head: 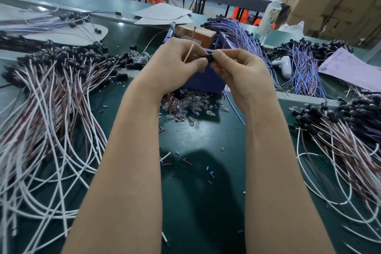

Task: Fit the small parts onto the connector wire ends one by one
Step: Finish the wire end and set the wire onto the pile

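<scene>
Together left hand and right hand pinch black connector.

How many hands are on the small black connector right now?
2. The left hand pinches the small black plastic connector from its left side, the right hand from its right, above the blue box. A thin pale wire rises from the left hand.

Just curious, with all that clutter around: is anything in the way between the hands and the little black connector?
Nothing visible. The left hand and the right hand both pinch the black connector directly.
</scene>
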The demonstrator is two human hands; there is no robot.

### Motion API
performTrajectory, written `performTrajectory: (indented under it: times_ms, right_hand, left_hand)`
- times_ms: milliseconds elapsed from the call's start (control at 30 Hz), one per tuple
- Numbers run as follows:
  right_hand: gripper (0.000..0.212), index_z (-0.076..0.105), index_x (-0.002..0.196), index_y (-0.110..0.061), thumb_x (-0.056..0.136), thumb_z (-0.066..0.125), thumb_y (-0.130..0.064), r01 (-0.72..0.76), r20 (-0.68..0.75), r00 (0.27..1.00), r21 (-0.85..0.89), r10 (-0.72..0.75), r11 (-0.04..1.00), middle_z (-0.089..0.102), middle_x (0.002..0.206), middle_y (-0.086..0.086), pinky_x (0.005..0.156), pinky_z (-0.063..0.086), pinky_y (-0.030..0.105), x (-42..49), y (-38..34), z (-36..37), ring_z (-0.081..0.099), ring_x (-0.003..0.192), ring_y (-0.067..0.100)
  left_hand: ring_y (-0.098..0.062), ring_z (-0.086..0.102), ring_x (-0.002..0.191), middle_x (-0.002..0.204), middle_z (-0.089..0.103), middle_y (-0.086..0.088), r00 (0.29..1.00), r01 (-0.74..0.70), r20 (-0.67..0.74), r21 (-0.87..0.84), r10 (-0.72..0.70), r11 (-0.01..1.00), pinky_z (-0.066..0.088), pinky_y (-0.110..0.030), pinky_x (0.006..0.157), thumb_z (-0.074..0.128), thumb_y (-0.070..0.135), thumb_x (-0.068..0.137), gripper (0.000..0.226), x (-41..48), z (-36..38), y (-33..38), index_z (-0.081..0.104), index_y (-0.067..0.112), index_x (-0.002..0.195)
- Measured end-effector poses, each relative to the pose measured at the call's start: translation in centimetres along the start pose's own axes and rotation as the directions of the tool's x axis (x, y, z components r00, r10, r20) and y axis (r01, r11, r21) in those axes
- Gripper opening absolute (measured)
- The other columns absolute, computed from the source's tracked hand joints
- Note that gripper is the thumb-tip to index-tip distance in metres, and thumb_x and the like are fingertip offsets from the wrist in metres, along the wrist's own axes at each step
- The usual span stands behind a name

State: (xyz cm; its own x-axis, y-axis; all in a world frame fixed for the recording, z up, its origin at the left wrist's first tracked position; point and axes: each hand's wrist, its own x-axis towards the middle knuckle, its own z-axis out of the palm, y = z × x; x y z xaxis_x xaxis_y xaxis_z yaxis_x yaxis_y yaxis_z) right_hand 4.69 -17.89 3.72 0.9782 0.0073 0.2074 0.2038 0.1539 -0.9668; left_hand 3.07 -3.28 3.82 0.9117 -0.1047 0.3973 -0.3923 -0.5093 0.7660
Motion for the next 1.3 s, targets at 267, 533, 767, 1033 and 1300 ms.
performTrajectory:
  times_ms: [267, 533, 767, 1033, 1300]
  right_hand:
    - [0.013, 0.064, 0.077, -0.007, 0.089, 0.062, -0.003, -0.046, -0.011, 0.999, 0.053, 0.047, 0.998, 0.065, 0.072, 0.007, 0.069, 0.055, 0.018, -0.2, 0.9, 0.8, 0.062, 0.066, 0.013]
    - [0.010, 0.057, 0.082, -0.010, 0.090, 0.062, -0.006, -0.026, -0.146, 0.989, -0.122, 0.008, 0.992, 0.064, 0.073, 0.005, 0.061, 0.054, 0.019, 0.5, 0.9, -0.6, 0.062, 0.054, 0.006]
    - [0.011, 0.055, 0.086, -0.015, 0.095, 0.050, -0.015, -0.155, -0.441, 0.897, -0.311, 0.003, 0.938, 0.061, 0.081, 0.006, 0.061, 0.046, 0.024, 1.8, 2.5, -3.7, 0.053, 0.064, 0.011]
    - [0.030, 0.070, 0.093, -0.008, 0.096, 0.050, -0.029, 0.121, 0.122, 0.992, -0.772, -0.042, 0.623, 0.067, 0.083, 0.000, 0.078, 0.044, 0.031, 0.5, 1.0, -1.1, 0.059, 0.080, 0.016]
    - [0.035, 0.064, 0.079, -0.009, 0.102, 0.042, -0.025, -0.113, 0.204, 0.964, -0.267, 0.171, 0.957, 0.033, 0.042, -0.011, 0.045, 0.027, 0.018, 0.0, 1.1, -0.8, 0.032, 0.042, 0.008]
  left_hand:
    - [-0.008, 0.065, 0.081, 0.082, 0.072, 0.001, 0.999, 0.018, -0.030, 0.058, -0.016, 0.998, 0.051, -0.025, 0.085, 0.062, 0.017, 0.090, 0.011, 0.2, 0.0, -0.1, 0.071, 0.015, 0.097]
    - [0.000, 0.059, 0.071, 0.076, 0.068, 0.010, 0.976, 0.170, 0.124, 0.080, -0.179, 0.982, 0.042, -0.016, 0.063, 0.060, 0.027, 0.092, 0.007, -0.2, 0.2, -0.2, 0.065, 0.023, 0.092]
    - [0.002, 0.056, 0.058, 0.063, 0.067, 0.011, 0.957, 0.259, 0.124, 0.031, -0.261, 0.965, 0.041, -0.019, 0.063, 0.060, 0.027, 0.093, 0.016, -0.2, -1.0, -1.0, 0.064, 0.026, 0.077]
    - [-0.004, 0.051, 0.054, 0.063, 0.061, 0.008, 0.951, 0.150, 0.246, 0.161, -0.187, 0.975, 0.042, -0.022, 0.060, 0.060, 0.030, 0.092, 0.014, -0.1, -0.4, 0.4, 0.064, 0.022, 0.081]
    - [-0.028, 0.055, 0.112, 0.116, 0.060, -0.012, 0.903, 0.354, -0.298, 0.113, -0.309, 0.928, 0.043, -0.045, 0.100, 0.032, 0.026, 0.103, 0.032, 0.9, -0.5, -0.3, 0.056, 0.011, 0.118]
